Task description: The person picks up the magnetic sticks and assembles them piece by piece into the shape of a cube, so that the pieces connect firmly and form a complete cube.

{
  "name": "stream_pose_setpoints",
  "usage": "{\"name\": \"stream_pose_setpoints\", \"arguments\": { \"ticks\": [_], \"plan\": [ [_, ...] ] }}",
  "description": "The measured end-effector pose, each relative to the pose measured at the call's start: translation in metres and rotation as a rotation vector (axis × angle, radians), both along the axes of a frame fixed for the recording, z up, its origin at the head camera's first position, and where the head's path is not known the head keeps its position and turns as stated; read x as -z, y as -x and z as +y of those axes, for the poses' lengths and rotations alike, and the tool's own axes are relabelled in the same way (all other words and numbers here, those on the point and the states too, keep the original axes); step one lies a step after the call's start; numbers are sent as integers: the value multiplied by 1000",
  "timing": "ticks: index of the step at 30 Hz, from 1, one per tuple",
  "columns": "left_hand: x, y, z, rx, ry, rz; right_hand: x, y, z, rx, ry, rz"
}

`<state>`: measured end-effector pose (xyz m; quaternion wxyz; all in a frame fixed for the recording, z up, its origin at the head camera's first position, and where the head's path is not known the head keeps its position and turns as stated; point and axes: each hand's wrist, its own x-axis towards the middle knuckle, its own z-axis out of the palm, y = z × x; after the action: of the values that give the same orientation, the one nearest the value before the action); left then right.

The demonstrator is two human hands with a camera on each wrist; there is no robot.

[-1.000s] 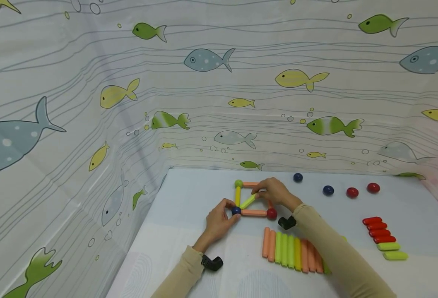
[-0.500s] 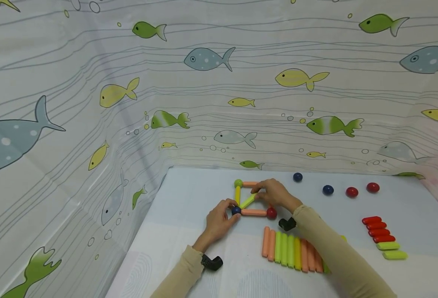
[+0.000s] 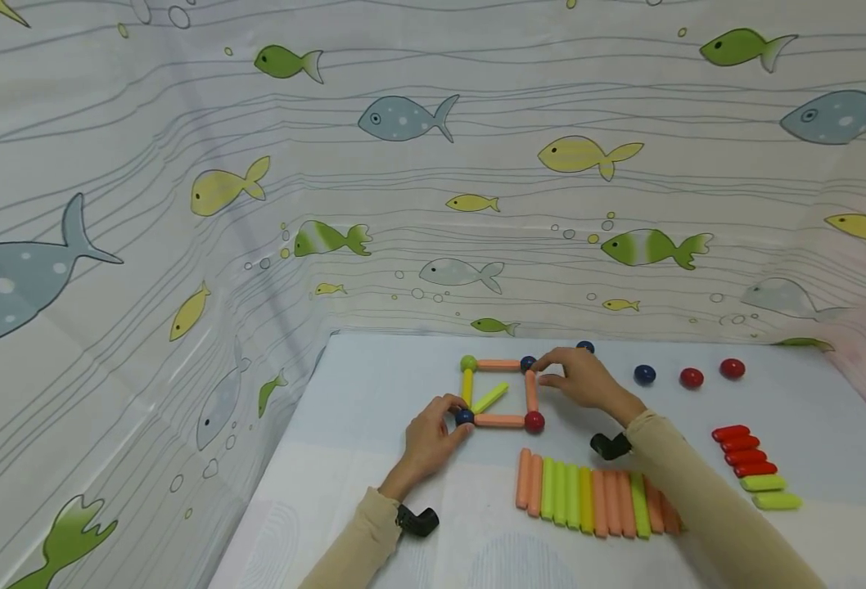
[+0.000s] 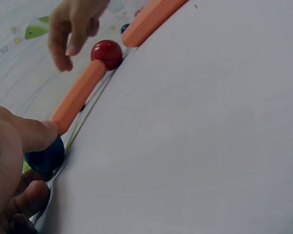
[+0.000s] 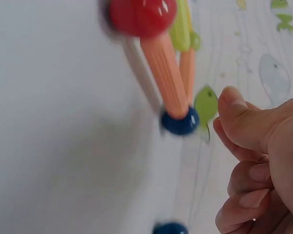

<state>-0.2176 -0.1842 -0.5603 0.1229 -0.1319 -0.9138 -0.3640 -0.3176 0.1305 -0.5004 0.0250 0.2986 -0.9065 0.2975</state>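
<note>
A square of rods and balls lies on the table. My left hand [image 3: 433,438] pinches the blue ball [image 3: 465,417] at its near left corner, thumb on the ball's near side. From that ball a lime rod [image 3: 490,398] slants into the square, its other end free. The sides are a yellow rod [image 3: 467,388] and orange rods [image 3: 499,421]. Other corners have a green ball [image 3: 468,363], a second blue ball [image 3: 528,364] and a red ball [image 3: 534,422]. My right hand [image 3: 584,379], holding nothing, is beside the second blue ball, fingers loosely bent.
A row of orange, lime and yellow rods [image 3: 575,495] lies nearer me, partly under the right sleeve. Red rods [image 3: 741,448] and two lime rods [image 3: 772,492] lie at the right. Loose blue balls [image 3: 645,375] and red balls [image 3: 692,378] sit toward the back. A fish-printed sheet stands behind.
My right hand has let go of the lime rod and moved right, beside the far blue ball. The lime rod stays slanted at the near blue ball; my left hand keeps its hold.
</note>
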Motion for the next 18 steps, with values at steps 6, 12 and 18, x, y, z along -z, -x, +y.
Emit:
{"name": "stream_pose_setpoints", "arguments": {
  "ticks": [6,12,18],
  "plan": [
    [1,0,-1,2,12,-15,-9,-8,72,85,-34,-61],
    [0,-2,-1,1,2,-2,-17,-22,149,151,-149,-107],
    [0,-2,0,11,2,1,-21,-41,220,237,-270,-237]
  ]
}}
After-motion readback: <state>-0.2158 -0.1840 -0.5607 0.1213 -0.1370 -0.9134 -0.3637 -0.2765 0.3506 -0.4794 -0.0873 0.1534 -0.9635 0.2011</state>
